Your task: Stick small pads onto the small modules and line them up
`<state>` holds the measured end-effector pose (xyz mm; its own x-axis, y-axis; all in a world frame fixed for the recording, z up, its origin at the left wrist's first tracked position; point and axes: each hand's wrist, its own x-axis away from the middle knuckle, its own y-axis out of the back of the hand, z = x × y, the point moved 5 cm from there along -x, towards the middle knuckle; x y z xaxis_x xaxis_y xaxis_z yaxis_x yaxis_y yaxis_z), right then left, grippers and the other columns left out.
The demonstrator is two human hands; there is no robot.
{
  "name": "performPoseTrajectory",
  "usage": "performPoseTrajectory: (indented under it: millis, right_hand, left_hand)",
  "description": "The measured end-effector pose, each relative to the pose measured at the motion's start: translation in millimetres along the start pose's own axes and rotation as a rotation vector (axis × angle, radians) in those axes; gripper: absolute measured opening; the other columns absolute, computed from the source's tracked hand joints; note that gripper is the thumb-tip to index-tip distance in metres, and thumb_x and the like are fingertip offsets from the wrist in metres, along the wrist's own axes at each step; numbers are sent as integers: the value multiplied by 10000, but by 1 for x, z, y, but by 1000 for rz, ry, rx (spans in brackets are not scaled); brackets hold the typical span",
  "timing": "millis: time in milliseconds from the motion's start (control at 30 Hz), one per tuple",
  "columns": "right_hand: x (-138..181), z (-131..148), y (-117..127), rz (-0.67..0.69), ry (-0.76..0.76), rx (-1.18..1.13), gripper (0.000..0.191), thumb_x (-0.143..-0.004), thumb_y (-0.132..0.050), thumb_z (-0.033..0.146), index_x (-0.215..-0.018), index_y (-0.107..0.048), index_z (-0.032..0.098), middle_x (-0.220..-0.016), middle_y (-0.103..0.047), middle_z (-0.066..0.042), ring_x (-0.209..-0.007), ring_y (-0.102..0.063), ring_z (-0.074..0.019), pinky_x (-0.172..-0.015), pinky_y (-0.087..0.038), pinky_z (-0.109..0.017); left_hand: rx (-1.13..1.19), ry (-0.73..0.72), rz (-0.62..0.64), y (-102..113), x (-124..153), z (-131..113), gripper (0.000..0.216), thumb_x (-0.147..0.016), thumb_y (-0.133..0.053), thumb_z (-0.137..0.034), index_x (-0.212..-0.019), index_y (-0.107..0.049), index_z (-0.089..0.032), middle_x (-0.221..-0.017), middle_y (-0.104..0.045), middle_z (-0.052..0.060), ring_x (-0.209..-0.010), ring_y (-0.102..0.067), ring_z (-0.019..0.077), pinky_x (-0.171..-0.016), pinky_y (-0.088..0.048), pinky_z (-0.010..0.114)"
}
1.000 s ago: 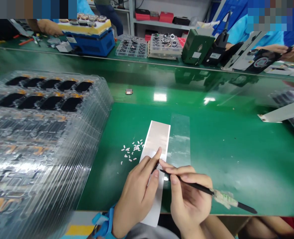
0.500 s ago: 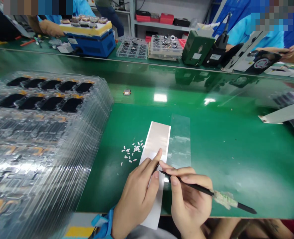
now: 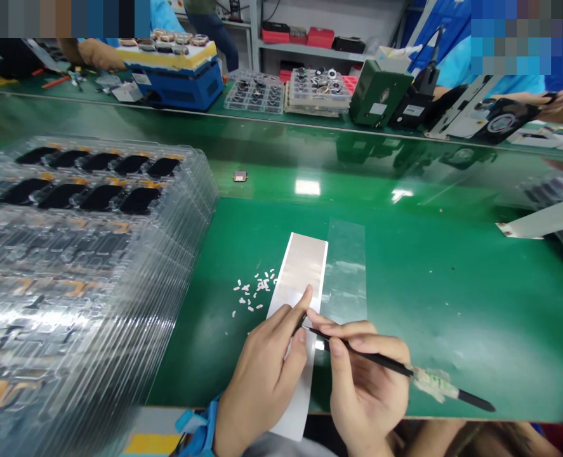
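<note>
R hand [image 3: 369, 387] barely shifted, black pick [image 3: 376, 358] over pale film strip [image 3: 303, 266].

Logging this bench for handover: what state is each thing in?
Pink-faced strip: flat on green mat
Clear film strip: flat beside it
Left hand: resting on the strip
Black tweezers: tips at the strip's edge
Right hand: gripping the tweezers
Clear trays: stacked, holding black parts

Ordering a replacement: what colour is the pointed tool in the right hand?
The tool is black; head view.
</note>
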<state>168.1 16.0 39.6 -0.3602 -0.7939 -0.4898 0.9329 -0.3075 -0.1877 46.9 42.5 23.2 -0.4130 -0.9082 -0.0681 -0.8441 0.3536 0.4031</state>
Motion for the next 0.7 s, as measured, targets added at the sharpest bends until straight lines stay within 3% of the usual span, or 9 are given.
performPoseTrajectory:
  millis: [700]
  right_hand:
    - [0,-4,1,-30,-88,-50,231,-924,-531,6,-995,-540,226,-898,-692,-10,-918,-751,-176,-857,-650,-376]
  left_hand:
    - [-13,22,5,-1,3,2,543,-1051,-327,-226,-1580,-232,-309,-1203,-633,69,-1044,-613,211,-891,-485,330]
